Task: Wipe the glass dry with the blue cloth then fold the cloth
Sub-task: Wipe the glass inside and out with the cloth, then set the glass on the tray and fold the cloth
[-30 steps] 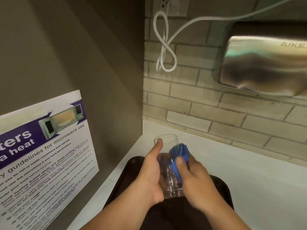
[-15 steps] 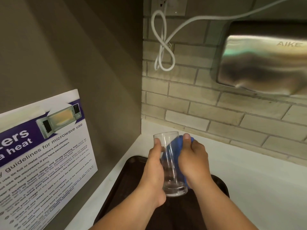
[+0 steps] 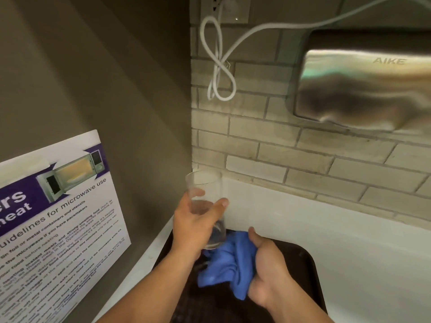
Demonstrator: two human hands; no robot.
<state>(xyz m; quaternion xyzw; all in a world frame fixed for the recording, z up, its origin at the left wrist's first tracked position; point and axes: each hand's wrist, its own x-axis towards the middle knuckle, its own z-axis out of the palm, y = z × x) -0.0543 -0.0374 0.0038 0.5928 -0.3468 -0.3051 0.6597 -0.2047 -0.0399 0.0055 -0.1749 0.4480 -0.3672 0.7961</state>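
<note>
The left hand (image 3: 194, 226) grips a clear, upright glass (image 3: 206, 206) above the dark tray (image 3: 307, 271) on the white surface (image 3: 361, 241), while the right hand (image 3: 268, 273), fingers clenched, bunches the crumpled blue cloth (image 3: 229, 264) just below the glass's base.

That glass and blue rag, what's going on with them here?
A person is drying a clear drinking glass. The left hand holds it upright above a dark brown tray on a white counter. The right hand grips a bunched blue cloth just below the glass, not yet folded.
</note>
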